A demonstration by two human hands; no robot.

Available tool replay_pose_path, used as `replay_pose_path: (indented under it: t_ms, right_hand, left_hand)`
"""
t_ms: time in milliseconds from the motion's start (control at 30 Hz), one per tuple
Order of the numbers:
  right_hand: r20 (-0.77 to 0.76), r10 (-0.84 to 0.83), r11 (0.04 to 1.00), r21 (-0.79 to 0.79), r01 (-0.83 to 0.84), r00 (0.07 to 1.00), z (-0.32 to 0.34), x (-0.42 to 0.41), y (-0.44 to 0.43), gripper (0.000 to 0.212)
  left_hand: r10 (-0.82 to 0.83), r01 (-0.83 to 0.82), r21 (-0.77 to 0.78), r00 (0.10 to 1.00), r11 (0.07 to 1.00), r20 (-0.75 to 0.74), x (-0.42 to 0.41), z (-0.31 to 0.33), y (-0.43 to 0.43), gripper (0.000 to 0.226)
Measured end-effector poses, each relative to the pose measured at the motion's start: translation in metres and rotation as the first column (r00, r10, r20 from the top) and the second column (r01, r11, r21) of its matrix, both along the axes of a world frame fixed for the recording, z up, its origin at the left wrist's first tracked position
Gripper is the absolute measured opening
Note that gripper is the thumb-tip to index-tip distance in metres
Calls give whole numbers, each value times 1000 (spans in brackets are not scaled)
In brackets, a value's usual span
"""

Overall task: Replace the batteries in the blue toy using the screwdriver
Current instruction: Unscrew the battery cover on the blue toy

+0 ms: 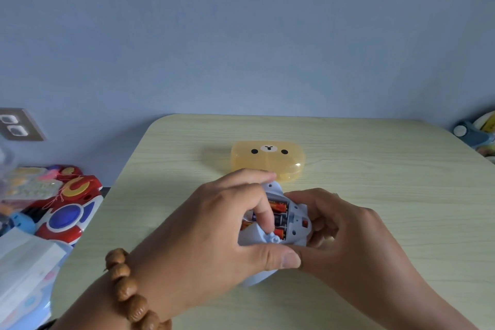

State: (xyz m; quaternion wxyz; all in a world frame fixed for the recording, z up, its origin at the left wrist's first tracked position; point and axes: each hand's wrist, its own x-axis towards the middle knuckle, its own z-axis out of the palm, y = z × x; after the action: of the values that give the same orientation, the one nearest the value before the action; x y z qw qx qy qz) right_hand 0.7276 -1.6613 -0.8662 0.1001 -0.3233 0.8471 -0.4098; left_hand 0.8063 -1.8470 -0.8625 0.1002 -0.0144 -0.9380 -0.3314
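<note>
Blue toy (270, 238), near table centre at 6 o'clock of the yellow case (267, 159), compartment open. Risk: a battery (280, 206) pressed askew may pop out or bend a contact. Left hand (214, 225) clasps the toy, one finger curled onto the batteries; right hand (337, 225) grips its 3 o'clock side.

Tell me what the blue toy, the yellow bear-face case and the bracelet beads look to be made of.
Blue toy: pale matte moulded plastic, judging by its smooth shell and screw posts.
Yellow bear-face case: translucent glossy plastic; the table shows faintly through it and its edges catch highlights.
Bracelet beads: probably carved wood or seed, brown with a dull sheen and surface grooves; the view does not settle which.
</note>
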Motion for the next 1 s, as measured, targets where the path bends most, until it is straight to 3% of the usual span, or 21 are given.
replay_pose_path:
  t_ms: [200,333,467,633,767,900,1000]
  right_hand:
    - [51,-11,1000,6,11,999,1,0,-1,60]
    - [53,-11,1000,3,11,999,2,-1,-1,58]
    - [83,-16,1000,2,16,996,6,-1,-4,67]
    - [94,-17,999,37,14,995,6,-2,-6,85]
    - [70,-26,999,43,23,997,5,-1,-7,73]
    - [95,-4,999,43,0,995,7,0,-7,73]
    - [89,6,999,35,-9,996,8,0,-7,67]
  left_hand:
    - [133,-110,229,988,967,-85,4,11,-7,46]
    - [305,-233,432,947,871,-105,6,21,-25,50]
    - [456,-352,528,887,773,-76,8,21,-65,51]
    - [571,-516,469,820,717,30,21,9,-113,43]
    - [595,-593,340,796,730,108,25,-7,-129,40]
    - [577,-584,300,808,754,121,25,-18,-135,48]
    - [594,-601,260,796,756,115,22,-26,-133,39]
